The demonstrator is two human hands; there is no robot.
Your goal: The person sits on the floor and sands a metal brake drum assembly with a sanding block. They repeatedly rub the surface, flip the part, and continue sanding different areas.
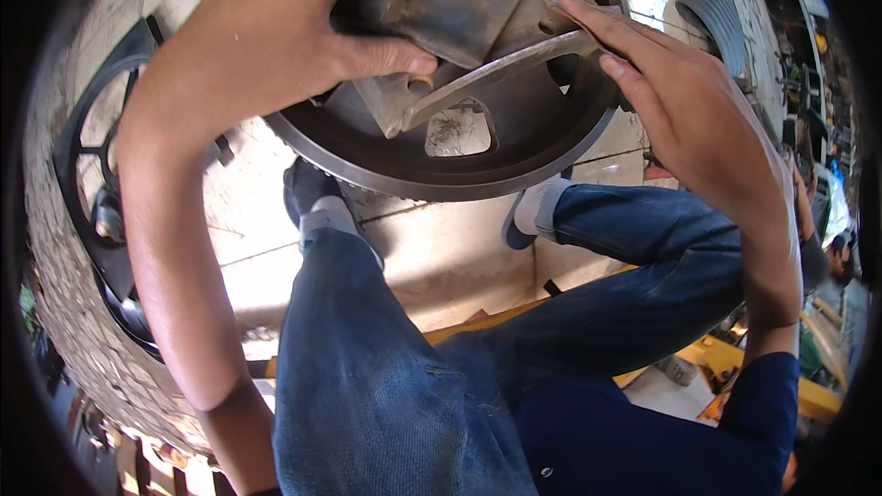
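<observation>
A large dark metal wheel (395,174) with a fine-toothed rim and cut-out openings is in front of my legs. Over it lies a worn steel plate (450,5) with a bolt hole near one corner. Beneath that plate, a second steel plate (386,101) shows a hole and a raised bright edge. My left hand (294,37) grips the plates from the left, its thumb against the corner and its other fingers partly hidden at the far side. My right hand (680,92) holds the right end of the lower plate, fingers stretched along its edge and thumb below.
A black spoked wheel frame (78,156) stands at the left. Pale floor tiles (248,211) lie under my shoes. A ribbed grey curved piece (715,18) is at the far right. Yellow metal bars (712,358) run beside and under my legs, and cluttered parts line the right edge.
</observation>
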